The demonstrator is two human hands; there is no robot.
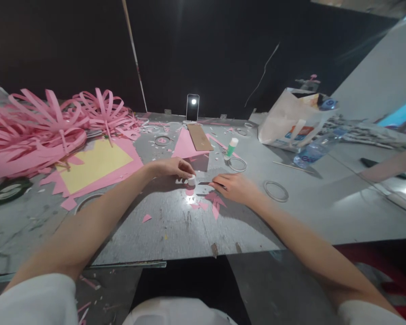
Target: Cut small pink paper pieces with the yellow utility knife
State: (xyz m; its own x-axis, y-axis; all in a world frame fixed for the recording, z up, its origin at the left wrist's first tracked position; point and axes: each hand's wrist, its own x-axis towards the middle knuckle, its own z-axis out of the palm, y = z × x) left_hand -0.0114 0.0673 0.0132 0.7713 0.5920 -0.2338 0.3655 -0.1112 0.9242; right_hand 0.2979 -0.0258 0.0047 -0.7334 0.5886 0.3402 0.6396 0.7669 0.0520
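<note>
My left hand [173,168] is closed in a pinch on a small white roll of tape [191,180] at the middle of the grey table [162,230]. My right hand [235,186] lies just right of it, fingers curled on a thin dark strip [205,183] that runs from the roll; what the strip is I cannot make out. Pink paper scraps [214,202] lie on the table under and in front of both hands. A bright glare spot sits just below the roll.
A heap of pink paper loops [47,131] and yellow and pink sheets [96,164] fill the left. A glue stick [231,147], wire rings [276,191], a brown card [199,136], a lit phone [192,107], a white bag [292,119] and a water bottle [316,151] stand behind and right.
</note>
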